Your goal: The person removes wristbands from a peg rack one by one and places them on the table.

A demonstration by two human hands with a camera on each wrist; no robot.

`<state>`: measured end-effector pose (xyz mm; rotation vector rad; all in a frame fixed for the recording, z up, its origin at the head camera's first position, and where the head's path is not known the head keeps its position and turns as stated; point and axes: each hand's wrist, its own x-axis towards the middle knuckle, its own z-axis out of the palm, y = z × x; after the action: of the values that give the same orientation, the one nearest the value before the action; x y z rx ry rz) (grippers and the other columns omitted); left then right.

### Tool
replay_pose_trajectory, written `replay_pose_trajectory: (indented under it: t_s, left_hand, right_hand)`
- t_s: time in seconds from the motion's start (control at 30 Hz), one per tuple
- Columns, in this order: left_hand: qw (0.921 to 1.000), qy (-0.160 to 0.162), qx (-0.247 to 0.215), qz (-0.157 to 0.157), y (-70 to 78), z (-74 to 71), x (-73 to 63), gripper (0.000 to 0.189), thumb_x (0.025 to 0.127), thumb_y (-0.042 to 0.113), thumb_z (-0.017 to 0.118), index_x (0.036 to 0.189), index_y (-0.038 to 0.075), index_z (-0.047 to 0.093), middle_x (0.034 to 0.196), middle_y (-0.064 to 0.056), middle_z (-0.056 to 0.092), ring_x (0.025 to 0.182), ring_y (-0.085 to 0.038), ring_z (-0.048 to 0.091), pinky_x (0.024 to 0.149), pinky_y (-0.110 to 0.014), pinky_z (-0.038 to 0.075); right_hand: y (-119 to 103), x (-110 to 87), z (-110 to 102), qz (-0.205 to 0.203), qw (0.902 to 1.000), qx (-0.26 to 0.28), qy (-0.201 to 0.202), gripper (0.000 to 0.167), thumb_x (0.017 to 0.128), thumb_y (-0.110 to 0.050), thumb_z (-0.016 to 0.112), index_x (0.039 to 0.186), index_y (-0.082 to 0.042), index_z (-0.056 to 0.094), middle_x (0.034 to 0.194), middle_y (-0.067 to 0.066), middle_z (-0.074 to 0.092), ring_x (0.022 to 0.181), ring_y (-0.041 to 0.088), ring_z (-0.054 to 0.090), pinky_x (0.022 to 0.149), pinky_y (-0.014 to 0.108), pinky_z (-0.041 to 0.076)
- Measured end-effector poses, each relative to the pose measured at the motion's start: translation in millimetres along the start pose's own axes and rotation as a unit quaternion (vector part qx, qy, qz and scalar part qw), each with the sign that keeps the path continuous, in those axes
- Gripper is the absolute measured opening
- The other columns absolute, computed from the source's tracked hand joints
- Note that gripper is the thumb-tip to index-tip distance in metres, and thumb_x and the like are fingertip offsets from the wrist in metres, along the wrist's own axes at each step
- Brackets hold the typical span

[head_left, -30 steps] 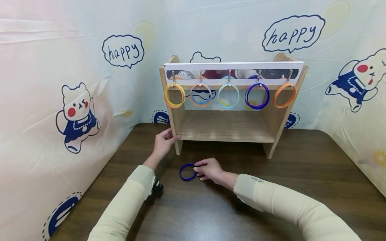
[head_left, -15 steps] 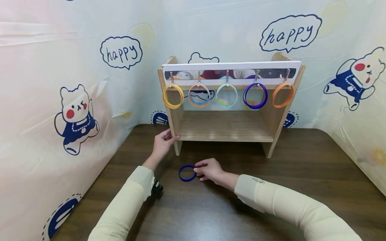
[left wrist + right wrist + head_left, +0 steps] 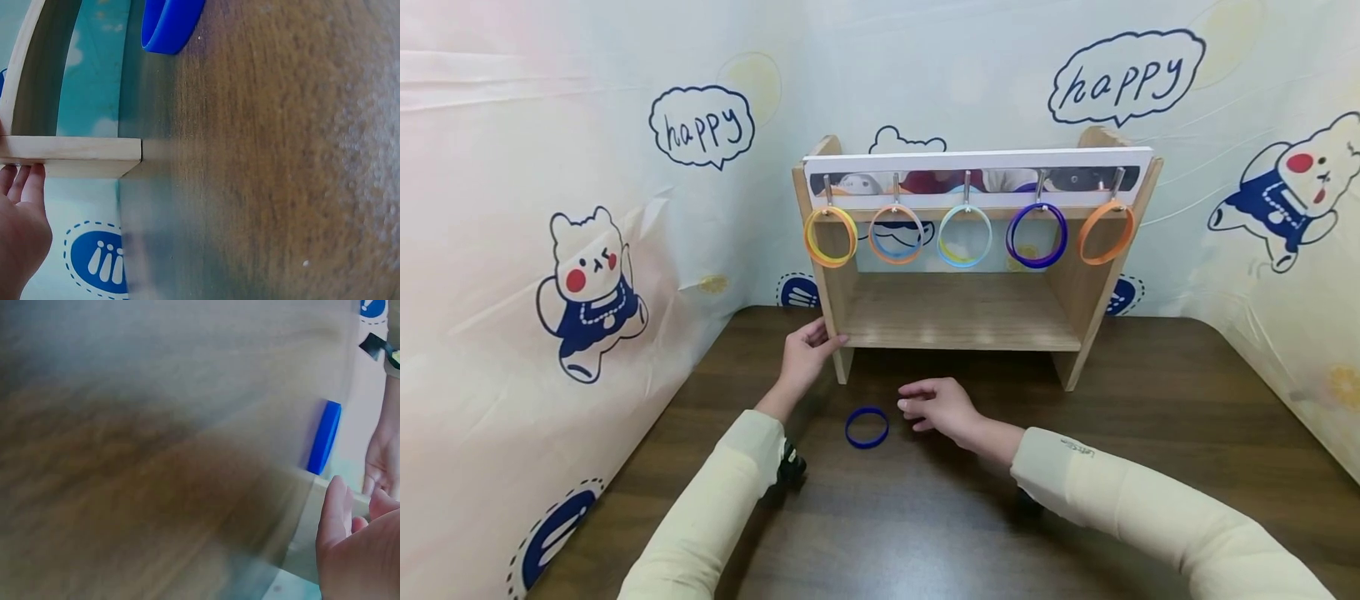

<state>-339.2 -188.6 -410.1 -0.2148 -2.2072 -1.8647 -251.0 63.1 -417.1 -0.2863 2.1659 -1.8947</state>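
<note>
A dark blue silicone wristband lies flat on the table in front of a small wooden rack. My left hand grips the rack's left side panel, thumb at the shelf's front corner and fingers along the outer face. In the left wrist view, those fingers press against the panel's outside. To the right of the blue band, my right hand is apart from it, fingers loosely bent and holding nothing. The right wrist view has the blue band beyond the right fingertips.
Metal hooks on the rack's white, mirrored crossbar carry wristbands: yellow and orange, orange and blue, light blue, dark blue and purple, and orange. Printed cloth hangs around the brown table.
My right hand has let go of the blue wristband and moved right and slightly up, leaving it on the table. The left hand stays on the rack.
</note>
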Motion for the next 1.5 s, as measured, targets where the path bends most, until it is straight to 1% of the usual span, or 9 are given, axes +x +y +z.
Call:
replay_pose_trajectory:
  t_s: [0.3, 0.47, 0.53, 0.7, 0.8, 0.93, 1.2, 1.37, 1.5]
  left_hand:
    - [0.9999, -0.004, -0.011, 0.007, -0.3, 3.8, 3.6, 0.050, 0.085, 0.014, 0.078, 0.131, 0.002, 0.060, 0.127, -0.018, 0.061, 0.115, -0.026, 0.060, 0.091, -0.034, 0.052]
    - [0.9999, -0.005, -0.010, 0.006, -0.9, 3.7, 4.7, 0.050, 0.085, 0.015, 0.078, 0.130, 0.003, 0.060, 0.126, -0.017, 0.062, 0.115, -0.025, 0.061, 0.090, -0.033, 0.052]
    - [0.9999, -0.007, -0.007, 0.006, -0.9, 3.1, 5.0, 0.051, 0.085, 0.015, 0.078, 0.131, 0.003, 0.060, 0.127, -0.017, 0.061, 0.115, -0.025, 0.060, 0.091, -0.034, 0.052]
    - [1.0000, -0.009, -0.001, 0.003, 0.0, 2.4, 4.8, 0.052, 0.085, 0.017, 0.078, 0.132, 0.003, 0.059, 0.128, -0.017, 0.061, 0.115, -0.025, 0.060, 0.091, -0.035, 0.052]
    - [0.9999, -0.010, 0.000, 0.003, 0.6, 2.3, 4.3, 0.052, 0.085, 0.017, 0.077, 0.132, 0.003, 0.059, 0.128, -0.017, 0.060, 0.116, -0.025, 0.060, 0.092, -0.035, 0.051]
    - [0.9999, -0.011, -0.005, 0.001, 0.3, 2.0, 4.2, 0.052, 0.085, 0.016, 0.077, 0.132, 0.003, 0.059, 0.129, -0.017, 0.060, 0.116, -0.025, 0.059, 0.092, -0.035, 0.051]
    - [0.9999, -0.002, -0.012, -0.003, -1.1, 1.1, 2.3, 0.051, 0.085, 0.015, 0.078, 0.131, 0.003, 0.060, 0.128, -0.018, 0.061, 0.116, -0.025, 0.059, 0.092, -0.033, 0.051]
    - [1.0000, -0.003, -0.004, -0.005, -0.6, 0.0, 0.6, 0.051, 0.085, 0.015, 0.077, 0.132, 0.004, 0.059, 0.128, -0.017, 0.061, 0.117, -0.024, 0.059, 0.092, -0.033, 0.051]
    - [0.9999, -0.003, 0.007, -0.008, 0.2, -1.2, 0.2, 0.052, 0.085, 0.016, 0.077, 0.133, 0.004, 0.059, 0.129, -0.016, 0.060, 0.117, -0.024, 0.059, 0.093, -0.034, 0.051]
  right_hand:
    - [-18, -17.3, -24, -0.050, 0.9987, 0.000, -0.002, 0.031, 0.090, -0.006, 0.070, 0.119, 0.004, 0.065, 0.106, 0.019, 0.068, 0.098, 0.037, 0.066, 0.075, 0.040, 0.059]
    - [-32, -24.7, -41, -0.067, 0.9972, 0.019, 0.026, 0.031, 0.090, -0.004, 0.070, 0.119, 0.004, 0.065, 0.101, 0.014, 0.069, 0.094, 0.030, 0.068, 0.076, 0.041, 0.058]
    - [-37, -27.7, -48, -0.076, 0.9960, 0.031, 0.037, 0.032, 0.090, -0.003, 0.069, 0.120, 0.006, 0.063, 0.100, 0.015, 0.068, 0.094, 0.031, 0.067, 0.076, 0.042, 0.058]
    - [-47, -36.8, -67, -0.087, 0.9931, 0.041, 0.067, 0.037, 0.092, -0.006, 0.067, 0.124, 0.009, 0.059, 0.102, 0.013, 0.067, 0.095, 0.028, 0.067, 0.077, 0.038, 0.058]
    - [-53, -42.8, -79, -0.096, 0.9904, 0.050, 0.086, 0.040, 0.093, -0.008, 0.067, 0.127, 0.011, 0.055, 0.102, 0.009, 0.067, 0.093, 0.021, 0.068, 0.078, 0.036, 0.058]
    - [-62, -49.0, -96, -0.122, 0.9837, 0.072, 0.111, 0.038, 0.094, -0.008, 0.066, 0.125, 0.010, 0.056, 0.101, 0.009, 0.068, 0.090, 0.017, 0.068, 0.079, 0.035, 0.057]
    - [-77, -61.9, -130, -0.147, 0.9709, 0.109, 0.154, 0.029, 0.091, -0.015, 0.070, 0.117, -0.004, 0.064, 0.097, 0.003, 0.070, 0.089, 0.015, 0.070, 0.078, 0.030, 0.056]
    - [-83, -70.8, -147, -0.160, 0.9586, 0.157, 0.175, 0.028, 0.089, -0.014, 0.071, 0.115, -0.005, 0.064, 0.097, 0.006, 0.070, 0.088, 0.015, 0.070, 0.077, 0.030, 0.055]
    - [-86, -73.8, -162, -0.163, 0.9491, 0.173, 0.207, 0.033, 0.088, -0.016, 0.072, 0.117, -0.004, 0.062, 0.100, 0.007, 0.069, 0.091, 0.016, 0.070, 0.078, 0.030, 0.056]
